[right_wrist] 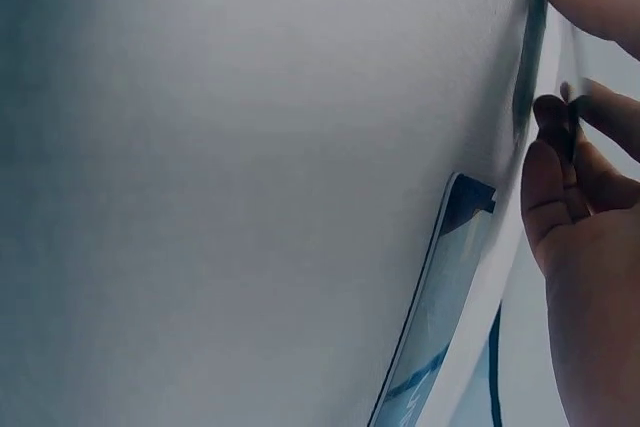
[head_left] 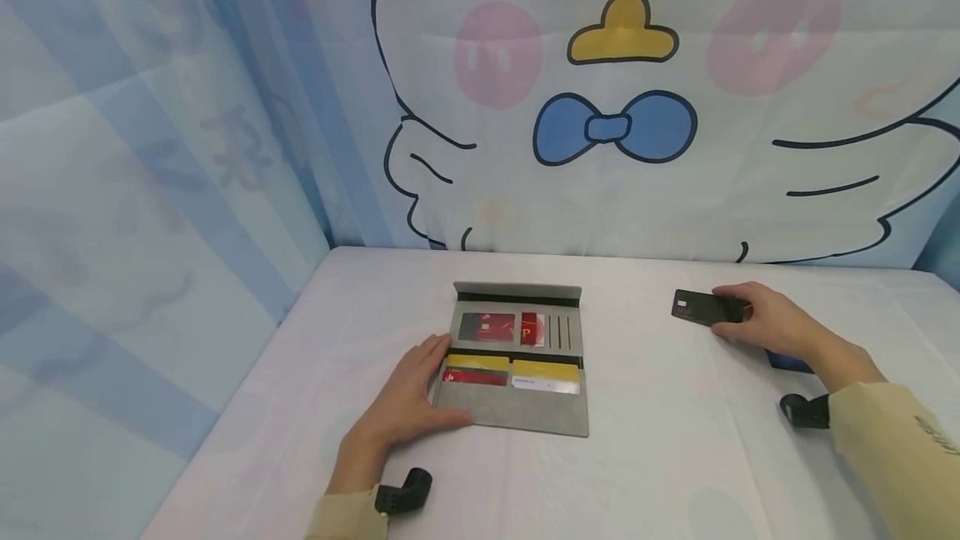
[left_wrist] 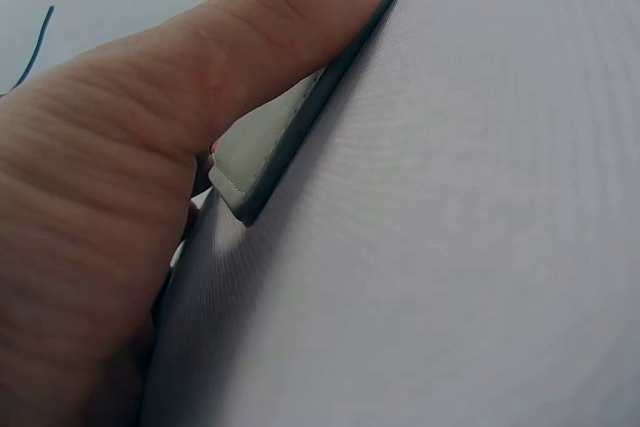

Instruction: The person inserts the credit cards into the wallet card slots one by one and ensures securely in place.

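A grey wallet [head_left: 517,413] lies unfolded on the white cloth, with red and yellow cards [head_left: 478,362] in its slots. At its lower left corner is my left hand [head_left: 401,398], fingers along the left side and thumb on the near edge. The left wrist view shows this thumb [left_wrist: 270,27] lying straight over the wallet's edge [left_wrist: 265,152]. Off to the right, my right hand [head_left: 780,323] pinches a black bank card [head_left: 697,307] with a chip between thumb and fingers. In the right wrist view the right hand [right_wrist: 600,197] appears at the right border.
A flat blue object [head_left: 789,362] lies on the cloth partly under my right forearm. Behind the table [head_left: 637,457] hangs a curtain [head_left: 615,207] printed with a cartoon bird, and another curtain [head_left: 112,232] runs along the left side.
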Demonstrator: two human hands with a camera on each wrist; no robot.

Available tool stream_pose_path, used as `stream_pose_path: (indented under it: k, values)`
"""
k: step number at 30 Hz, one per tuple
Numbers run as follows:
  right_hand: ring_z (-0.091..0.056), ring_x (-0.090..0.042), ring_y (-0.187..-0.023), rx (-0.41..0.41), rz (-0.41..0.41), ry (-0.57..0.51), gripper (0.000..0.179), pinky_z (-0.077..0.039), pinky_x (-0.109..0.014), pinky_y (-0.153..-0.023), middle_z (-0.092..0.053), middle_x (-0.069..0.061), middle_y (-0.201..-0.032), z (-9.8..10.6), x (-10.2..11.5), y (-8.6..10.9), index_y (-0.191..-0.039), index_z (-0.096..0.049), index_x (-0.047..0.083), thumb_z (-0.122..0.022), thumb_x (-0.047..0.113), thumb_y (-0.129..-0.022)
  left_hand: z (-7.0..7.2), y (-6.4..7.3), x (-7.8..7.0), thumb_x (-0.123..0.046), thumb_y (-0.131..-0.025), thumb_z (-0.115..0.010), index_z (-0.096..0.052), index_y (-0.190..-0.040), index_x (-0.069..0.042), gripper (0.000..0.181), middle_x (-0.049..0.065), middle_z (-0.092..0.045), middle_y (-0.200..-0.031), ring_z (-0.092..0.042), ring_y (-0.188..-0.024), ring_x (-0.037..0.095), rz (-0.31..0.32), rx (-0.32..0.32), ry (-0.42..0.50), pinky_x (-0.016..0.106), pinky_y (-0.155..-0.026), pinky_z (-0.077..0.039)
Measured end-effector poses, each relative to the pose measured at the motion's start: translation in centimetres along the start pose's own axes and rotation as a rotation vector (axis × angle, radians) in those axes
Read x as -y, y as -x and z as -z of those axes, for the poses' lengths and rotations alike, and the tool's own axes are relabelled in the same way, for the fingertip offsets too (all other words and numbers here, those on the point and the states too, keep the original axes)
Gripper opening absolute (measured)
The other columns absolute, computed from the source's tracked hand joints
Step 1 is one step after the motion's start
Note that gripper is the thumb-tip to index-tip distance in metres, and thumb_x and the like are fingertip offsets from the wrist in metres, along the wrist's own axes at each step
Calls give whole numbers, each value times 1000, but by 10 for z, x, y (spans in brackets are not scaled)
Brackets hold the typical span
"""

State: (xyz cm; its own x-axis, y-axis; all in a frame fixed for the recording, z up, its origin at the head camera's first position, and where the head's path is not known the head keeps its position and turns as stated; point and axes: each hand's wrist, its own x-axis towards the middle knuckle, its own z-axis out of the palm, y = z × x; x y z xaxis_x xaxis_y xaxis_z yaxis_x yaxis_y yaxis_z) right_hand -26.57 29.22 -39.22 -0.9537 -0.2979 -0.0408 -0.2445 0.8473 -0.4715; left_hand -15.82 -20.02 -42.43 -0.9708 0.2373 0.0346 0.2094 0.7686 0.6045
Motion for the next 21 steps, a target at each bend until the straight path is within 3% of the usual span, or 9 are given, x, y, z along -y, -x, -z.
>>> stream_pose_path:
  k: [6, 13, 15, 18, 21]
  values:
    - [-36, -47, -118, 1, -16, -84, 79, -32, -63, -93, -35, -31, -134, 1, -3, 6, -135, -40, -5, -71, 43, -80, 1, 0, 0, -62, -60, -76, -27, -148, -16, 112, 0, -26, -151, -20, -137, 23, -4, 2, 2, 46, -109, -20]
    - [-44, -43, -112, -31, -23, -164, 80, -38, -57, -90, -37, -29, -134, 1, -1, 9, -138, -41, 3, -71, 47, -79, 1, 1, 0, -63, -60, -76, -26, -148, -16, 112, 0, -26, -151, -20, -137, 23, -3, -1, -5, 46, -110, -19]
    - [-48, -40, -109, -50, -24, -183, 77, -43, -41, -89, -41, -28, -132, 1, 3, 9, -137, -43, 4, -72, 46, -78, 0, 1, 0, -62, -60, -76, -26, -148, -16, 112, 0, -26, -151, -20, -137, 23, -3, 0, -5, 46, -110, -19]
    - [-51, -37, -108, -69, -11, -208, 73, -43, -18, -80, -43, -27, -130, 0, 8, 10, -136, -45, 4, -72, 42, -79, 0, 1, 0, -63, -60, -76, -26, -148, -16, 112, -1, -26, -151, -20, -137, 23, -2, -1, -6, 46, -110, -19]
    - [-52, -32, -103, -88, 18, -230, 70, -39, -7, -72, -44, -24, -129, -3, 14, 10, -134, -47, 4, -73, 39, -79, 0, 1, 0, -64, -60, -75, -26, -149, -17, 112, -1, -26, -151, -19, -137, 23, -1, 2, -7, 46, -110, -19]
